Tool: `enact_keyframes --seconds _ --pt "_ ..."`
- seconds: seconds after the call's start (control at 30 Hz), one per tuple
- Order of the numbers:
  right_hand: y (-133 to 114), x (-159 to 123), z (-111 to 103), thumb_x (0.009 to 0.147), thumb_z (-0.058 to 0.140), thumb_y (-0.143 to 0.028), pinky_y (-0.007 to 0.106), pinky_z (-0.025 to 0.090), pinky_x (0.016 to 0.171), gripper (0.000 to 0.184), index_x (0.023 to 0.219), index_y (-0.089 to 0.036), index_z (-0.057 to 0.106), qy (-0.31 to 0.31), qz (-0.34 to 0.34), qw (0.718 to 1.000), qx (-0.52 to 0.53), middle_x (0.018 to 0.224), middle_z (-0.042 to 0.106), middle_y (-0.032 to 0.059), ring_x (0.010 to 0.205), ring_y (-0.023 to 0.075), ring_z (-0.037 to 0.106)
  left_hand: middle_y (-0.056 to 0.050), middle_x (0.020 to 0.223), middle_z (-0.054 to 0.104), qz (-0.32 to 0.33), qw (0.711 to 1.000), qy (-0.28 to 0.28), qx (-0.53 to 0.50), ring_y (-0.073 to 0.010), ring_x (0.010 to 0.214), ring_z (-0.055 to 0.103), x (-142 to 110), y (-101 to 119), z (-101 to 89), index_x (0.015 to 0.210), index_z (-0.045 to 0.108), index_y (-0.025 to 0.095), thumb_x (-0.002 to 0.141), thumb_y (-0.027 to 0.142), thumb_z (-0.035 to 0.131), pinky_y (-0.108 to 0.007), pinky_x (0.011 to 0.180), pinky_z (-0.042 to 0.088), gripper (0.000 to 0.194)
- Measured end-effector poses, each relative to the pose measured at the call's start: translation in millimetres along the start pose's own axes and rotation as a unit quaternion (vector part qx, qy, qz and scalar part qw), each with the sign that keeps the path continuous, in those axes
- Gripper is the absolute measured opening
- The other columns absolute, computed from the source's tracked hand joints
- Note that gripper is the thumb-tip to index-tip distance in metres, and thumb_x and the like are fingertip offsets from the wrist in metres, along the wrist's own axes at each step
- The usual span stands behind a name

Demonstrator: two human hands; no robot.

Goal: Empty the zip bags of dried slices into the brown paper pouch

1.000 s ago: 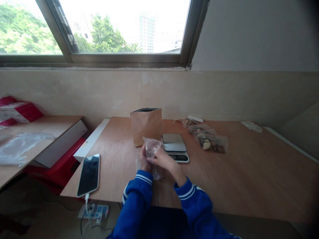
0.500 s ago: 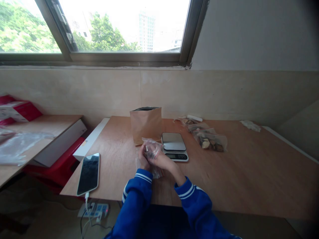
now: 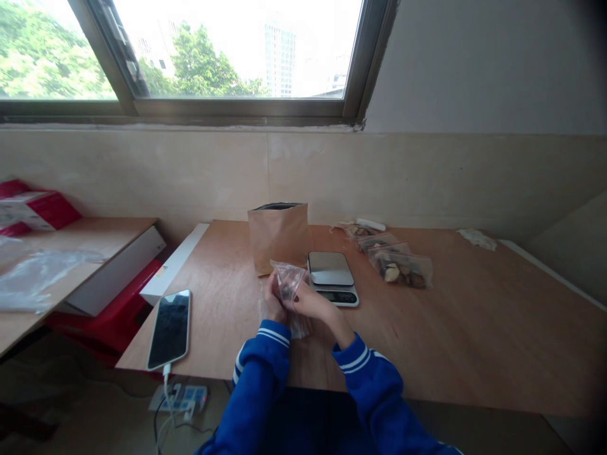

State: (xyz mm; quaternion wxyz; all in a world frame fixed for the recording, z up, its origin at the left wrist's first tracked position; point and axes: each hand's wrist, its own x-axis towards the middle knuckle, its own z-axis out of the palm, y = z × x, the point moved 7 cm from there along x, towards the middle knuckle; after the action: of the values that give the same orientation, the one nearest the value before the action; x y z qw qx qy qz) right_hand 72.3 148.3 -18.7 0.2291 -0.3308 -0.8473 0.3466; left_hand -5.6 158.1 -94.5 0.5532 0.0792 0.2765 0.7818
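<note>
A clear zip bag (image 3: pixel 290 279) with a reddish strip is between my hands above the table. My left hand (image 3: pixel 273 299) is closed around its left side. My right hand (image 3: pixel 310 303) reaches to the bag's mouth from the right, the strip lying across it. Its fingers are behind or inside the crinkled film and hard to make out, as are any contents. More clear plastic bags (image 3: pixel 300 327) lie under my hands. Just behind stands an open brown kraft pouch (image 3: pixel 277 237). A kitchen scale (image 3: pixel 331 270) with a bare metal plate sits close by my right hand.
Zip bags with brown and pale dried pieces (image 3: pixel 403 270) lie right of the scale. A phone (image 3: pixel 169 330) on a charging cable rests near the table's left edge. A crumpled white scrap (image 3: pixel 477 239) is at the back right. A side table (image 3: pixel 114 234) stands left, across a gap.
The zip bag's strip has shifted slightly over my right hand. Both hands stay in almost the same place, and the other things have not moved.
</note>
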Motion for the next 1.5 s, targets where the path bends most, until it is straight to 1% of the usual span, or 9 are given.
enact_keyframes --seconds 0.13,0.3,0.37,0.5,0.67,0.83,1.17,1.37,1.5 --pt "0.0 0.8 -5.4 0.074 0.066 -0.013 0.038 0.045 0.098 0.048 0.121 -0.019 0.06 0.001 0.001 0.999 0.033 0.116 0.064 0.0079 0.108 0.0249 0.059 -0.008 0.092 0.074 0.006 1.0 0.017 0.001 -0.0199 0.086 0.07 2.0 -0.8 -4.4 0.094 0.073 0.011 0.08 0.032 0.06 -0.029 0.086 0.051 0.028" --pt "4.0 -1.4 -6.9 0.071 0.064 -0.012 0.033 0.048 0.086 0.032 0.103 -0.018 0.065 0.0 0.018 0.998 0.059 0.097 0.068 0.0039 0.09 0.0218 0.063 -0.008 0.092 0.074 0.011 1.0 0.01 0.002 -0.019 0.084 0.07 1.7 0.0 -2.6 0.095 0.072 0.011 0.08 0.031 0.06 -0.028 0.084 0.052 0.027" --pt "5.9 -1.5 -8.5 0.072 0.063 -0.013 0.031 0.048 0.082 0.027 0.099 -0.018 0.064 0.024 0.015 0.997 0.066 0.092 0.068 0.0027 0.084 0.0199 0.062 -0.007 0.092 0.074 0.011 1.0 0.018 -0.007 -0.019 0.086 0.07 1.9 1.0 -2.8 0.095 0.072 0.013 0.081 0.031 0.059 -0.028 0.084 0.052 0.026" --pt "14.3 0.0 -16.2 0.076 0.062 -0.02 0.031 0.049 0.078 0.02 0.095 -0.018 0.059 0.116 0.023 0.989 0.092 0.087 0.065 0.001 0.08 0.0178 0.06 -0.008 0.092 0.073 -0.006 0.999 0.027 -0.022 -0.0199 0.087 0.07 4.8 -0.3 -4.9 0.097 0.071 0.013 0.084 0.032 0.057 -0.03 0.086 0.052 0.028" --pt "20.1 2.3 -23.2 0.08 0.06 -0.023 0.031 0.05 0.081 0.022 0.102 -0.019 0.058 0.17 0.027 0.978 0.12 0.096 0.065 0.0035 0.087 0.0178 0.062 -0.011 0.093 0.074 -0.01 1.0 0.027 -0.006 -0.0212 0.088 0.07 9.9 -4.5 -10.3 0.101 0.07 0.009 0.082 0.031 0.059 -0.033 0.089 0.05 0.031" --pt "19.4 3.5 -22.4 0.081 0.059 -0.02 0.032 0.048 0.088 0.018 0.098 -0.018 0.062 0.154 0.004 0.982 0.109 0.103 0.066 0.0056 0.094 0.0187 0.062 -0.011 0.089 0.074 -0.025 0.999 0.028 -0.008 -0.0214 0.084 0.071 9.4 -7.3 -10.8 0.1 0.07 0.009 0.083 0.033 0.058 -0.033 0.087 0.052 0.032" --pt "10.0 4.2 -20.1 0.076 0.066 -0.01 0.038 0.048 0.091 0.026 0.102 -0.017 0.069 0.114 0.009 0.992 0.057 0.107 0.069 0.0082 0.098 0.0227 0.064 -0.009 0.088 0.074 -0.013 0.999 0.035 0.002 -0.0213 0.086 0.071 4.7 -2.1 -7.4 0.099 0.072 0.01 0.083 0.032 0.056 -0.032 0.086 0.052 0.031" --pt "13.8 -0.8 -29.3 0.079 0.068 -0.024 0.035 0.054 0.087 0.032 0.109 -0.016 0.068 0.147 0.036 0.964 0.219 0.111 0.071 0.0096 0.097 0.0212 0.068 -0.008 0.083 0.074 -0.033 0.998 0.054 -0.016 -0.0213 0.081 0.071 7.9 -4.0 -16.0 0.092 0.073 0.012 0.084 0.033 0.055 -0.032 0.083 0.053 0.029" --pt "3.7 2.1 -51.5 0.076 0.072 -0.035 0.035 0.056 0.086 0.041 0.113 -0.017 0.068 0.153 0.024 0.945 0.289 0.111 0.072 0.0091 0.096 0.0215 0.069 -0.011 0.087 0.074 -0.059 0.996 0.053 -0.038 -0.0241 0.084 0.071 8.0 -6.1 -12.6 0.091 0.073 0.013 0.088 0.035 0.046 -0.035 0.083 0.054 0.035"
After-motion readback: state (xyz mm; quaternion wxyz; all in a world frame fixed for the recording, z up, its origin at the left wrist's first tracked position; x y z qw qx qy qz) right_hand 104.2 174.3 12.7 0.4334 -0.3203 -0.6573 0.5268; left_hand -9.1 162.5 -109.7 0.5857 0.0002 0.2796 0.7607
